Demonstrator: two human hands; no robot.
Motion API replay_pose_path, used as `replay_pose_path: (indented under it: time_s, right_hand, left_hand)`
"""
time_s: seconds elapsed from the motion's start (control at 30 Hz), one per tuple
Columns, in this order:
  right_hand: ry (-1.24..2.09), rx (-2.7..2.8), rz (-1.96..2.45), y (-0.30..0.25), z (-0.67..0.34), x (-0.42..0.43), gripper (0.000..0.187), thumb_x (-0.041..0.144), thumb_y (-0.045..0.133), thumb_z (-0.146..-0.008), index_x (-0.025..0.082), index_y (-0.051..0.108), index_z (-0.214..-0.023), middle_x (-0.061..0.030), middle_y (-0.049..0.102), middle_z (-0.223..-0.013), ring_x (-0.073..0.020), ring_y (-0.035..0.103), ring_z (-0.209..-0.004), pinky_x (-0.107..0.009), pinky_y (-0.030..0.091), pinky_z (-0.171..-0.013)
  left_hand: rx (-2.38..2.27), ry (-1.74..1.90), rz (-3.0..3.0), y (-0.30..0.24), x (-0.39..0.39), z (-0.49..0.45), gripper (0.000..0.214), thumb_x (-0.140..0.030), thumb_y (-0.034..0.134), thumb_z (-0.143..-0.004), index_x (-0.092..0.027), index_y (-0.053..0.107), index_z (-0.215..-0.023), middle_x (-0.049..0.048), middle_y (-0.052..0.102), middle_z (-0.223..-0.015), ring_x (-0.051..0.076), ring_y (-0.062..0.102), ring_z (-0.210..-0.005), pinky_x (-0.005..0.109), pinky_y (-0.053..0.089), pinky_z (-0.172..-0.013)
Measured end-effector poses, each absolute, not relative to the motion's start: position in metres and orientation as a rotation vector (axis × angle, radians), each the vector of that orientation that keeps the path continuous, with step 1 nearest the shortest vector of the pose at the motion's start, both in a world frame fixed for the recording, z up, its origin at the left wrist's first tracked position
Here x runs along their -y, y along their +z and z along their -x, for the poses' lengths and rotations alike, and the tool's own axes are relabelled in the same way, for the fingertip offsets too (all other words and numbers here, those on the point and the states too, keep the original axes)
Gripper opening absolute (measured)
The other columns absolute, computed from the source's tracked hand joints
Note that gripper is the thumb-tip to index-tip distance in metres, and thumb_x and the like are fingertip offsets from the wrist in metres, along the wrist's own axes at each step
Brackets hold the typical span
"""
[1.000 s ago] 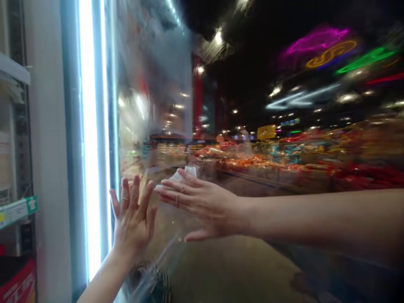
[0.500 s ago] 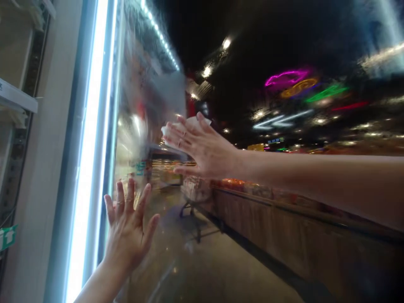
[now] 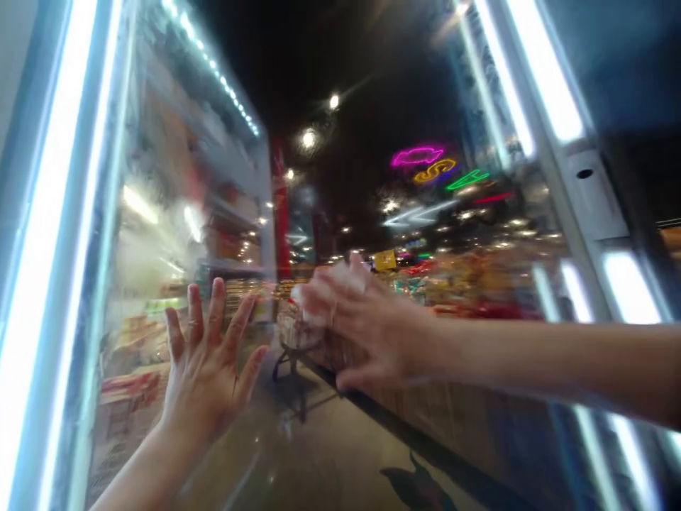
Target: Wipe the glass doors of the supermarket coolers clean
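Beyond the glass pane point(image 3: 277, 468), a yellow sign point(image 3: 385, 260) shows below coloured neon outlines point(image 3: 418, 157), its lettering too blurred to read. Behind the glass pane also stretch a dull, shiny floor point(image 3: 319, 443) and a shopping cart point(image 3: 298, 333), its load unclear. Bright light strips point(image 3: 45, 213) line both sides of it. At its middle, the right hand point(image 3: 367, 326) holds a white cloth point(image 3: 347, 277) flat beneath its fingers; left of that, the left hand point(image 3: 207, 376) spreads wide, palm toward the glass pane, contact impossible to tell.
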State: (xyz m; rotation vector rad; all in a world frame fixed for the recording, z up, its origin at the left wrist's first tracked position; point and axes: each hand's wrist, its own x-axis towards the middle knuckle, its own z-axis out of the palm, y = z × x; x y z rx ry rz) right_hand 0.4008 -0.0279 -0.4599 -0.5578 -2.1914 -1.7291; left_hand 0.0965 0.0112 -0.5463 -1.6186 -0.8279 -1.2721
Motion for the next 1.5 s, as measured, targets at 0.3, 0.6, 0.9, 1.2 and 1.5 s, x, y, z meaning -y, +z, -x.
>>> replay_pose_path:
  time_s: [0.3,0.6,0.9,1.2,1.5]
  right_hand:
    - [-1.685,1.966,0.744,-0.465,-0.485,0.033,0.1,0.077,0.04,-0.097,0.016,0.003,-0.168,-0.009,0.015,-0.176,-0.0316,-0.002,-0.164,-0.065,-0.008,-0.129]
    - [-1.626,1.767,0.927,-0.45,-0.551,0.038,0.095,0.073,0.033,-0.101,0.024,-0.017,-0.165,-0.008,0.008,-0.177,-0.0325,-0.002,-0.164,-0.069,0.001,-0.128]
    - [-1.551,1.763,0.965,-0.454,-0.595,0.048,0.086,0.067,0.028,-0.105,0.02,-0.005,-0.168,-0.013,0.01,-0.176,-0.0326,0.0,-0.163,-0.066,0.001,-0.128]
    - [-1.513,1.769,1.018,-0.454,-0.604,0.057,0.084,0.059,0.036,-0.106,0.017,-0.003,-0.168,-0.0174,0.01,-0.175,-0.0342,0.0,-0.163,-0.064,0.003,-0.13]
    - [-1.673,2.194,0.62,-0.535,-0.49,0.045,0.106,0.081,0.039,-0.094,0.012,0.007,-0.168,-0.005,0.017,-0.174,-0.0254,-0.006,-0.164,-0.052,-0.01,-0.133]
  left_hand:
    - [0.672,-1.264,1.59,-0.517,-0.002,-0.177,0.085,-0.042,0.057,-0.097,-0.04,0.008,-0.166,-0.001,0.0,-0.177,0.035,-0.004,-0.164,0.072,0.004,-0.13]
    - [0.497,-1.253,1.619,-0.506,0.007,-0.242,0.072,-0.05,0.049,-0.101,-0.032,0.024,-0.165,0.0068,0.012,-0.177,0.034,-0.001,-0.164,0.064,0.0,-0.131]
    - [0.521,-1.22,1.629,-0.504,0.006,-0.264,0.074,-0.053,0.047,-0.101,-0.036,0.015,-0.166,0.0043,0.006,-0.178,0.033,-0.003,-0.164,0.064,0.0,-0.131]
    - [0.6,-1.186,1.629,-0.503,0.011,-0.242,0.074,-0.042,0.056,-0.1,-0.033,0.021,-0.165,0.0076,0.01,-0.177,0.035,-0.002,-0.163,0.067,0.002,-0.13]
    - [0.741,-1.175,1.647,-0.542,0.003,-0.18,0.077,-0.044,0.052,-0.102,-0.041,0.01,-0.166,0.0002,-0.003,-0.178,0.035,-0.007,-0.163,0.066,-0.002,-0.13]
